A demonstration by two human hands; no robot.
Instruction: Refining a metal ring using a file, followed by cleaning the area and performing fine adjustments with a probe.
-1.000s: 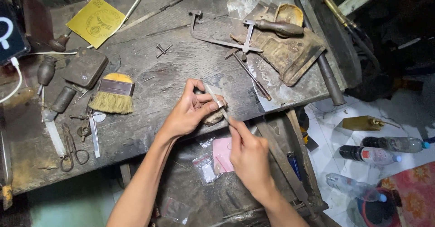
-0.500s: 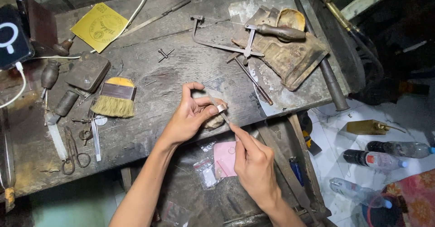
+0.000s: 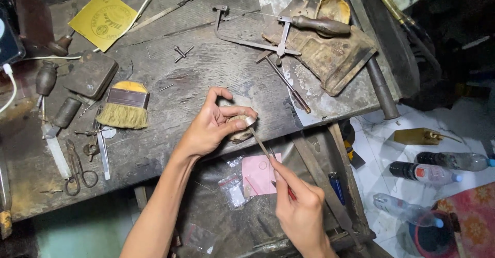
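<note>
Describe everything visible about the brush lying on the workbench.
The brush is short and wide, with a yellow wooden back, a dark metal band across the middle and pale straw-coloured bristles that splay out and look worn. It lies flat on the scratched grey workbench, bristles pointing towards the person. No hand touches it; the left hand is to its right.

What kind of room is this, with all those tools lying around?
Probably a jeweller's or metalworker's small workshop. A worn workbench holds a little frame saw and a brush, and the left hand steadies a small ring while the right hand works a thin file against it.
</note>
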